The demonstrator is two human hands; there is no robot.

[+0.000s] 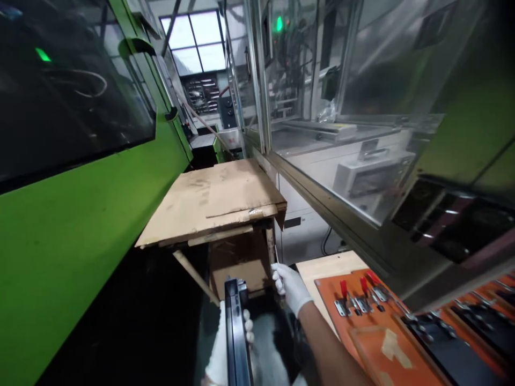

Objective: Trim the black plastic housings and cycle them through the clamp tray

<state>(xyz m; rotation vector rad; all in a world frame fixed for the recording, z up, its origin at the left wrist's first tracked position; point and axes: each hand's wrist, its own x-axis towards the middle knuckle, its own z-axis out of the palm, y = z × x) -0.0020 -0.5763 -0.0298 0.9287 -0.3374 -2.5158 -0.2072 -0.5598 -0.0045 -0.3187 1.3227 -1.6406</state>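
Part [234,338], black, in left gloved fingers [249,325]

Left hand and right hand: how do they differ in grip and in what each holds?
Load: the left hand holds a long black part; the right hand holds a thin rod.
Grip: the left hand spans the part, fingers showing along its right side; the right hand is curled closed around the rod.
Shared: both wear white gloves.
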